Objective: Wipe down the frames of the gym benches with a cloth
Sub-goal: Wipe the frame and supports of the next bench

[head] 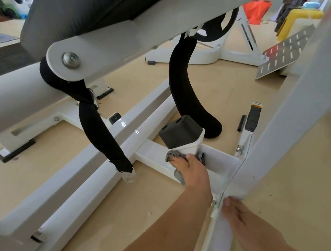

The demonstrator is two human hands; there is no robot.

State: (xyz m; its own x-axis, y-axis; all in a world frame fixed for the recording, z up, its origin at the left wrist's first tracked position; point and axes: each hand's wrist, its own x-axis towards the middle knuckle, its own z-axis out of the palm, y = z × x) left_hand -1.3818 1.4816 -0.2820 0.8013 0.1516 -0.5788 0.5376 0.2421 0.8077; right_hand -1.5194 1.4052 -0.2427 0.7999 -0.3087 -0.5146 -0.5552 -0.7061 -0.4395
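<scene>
Single head camera, looking forward and steeply down from just beneath the dark pad (71, 14) of a bench. The wide lens is bending the white frame (94, 153) rails. It is sitting close. Forearms are entering at the bottom edge, the left hand (193, 169) with the cloth (172, 155) at centre and the right hand (239, 217) low right. The floor (228, 90) is receding toward the top right corner.

Bright, even light fills my view; glare streaks the glossy frame rail (123, 127). Edges bow with wide-angle distortion, and the near upright (301, 101) is blurred.
</scene>
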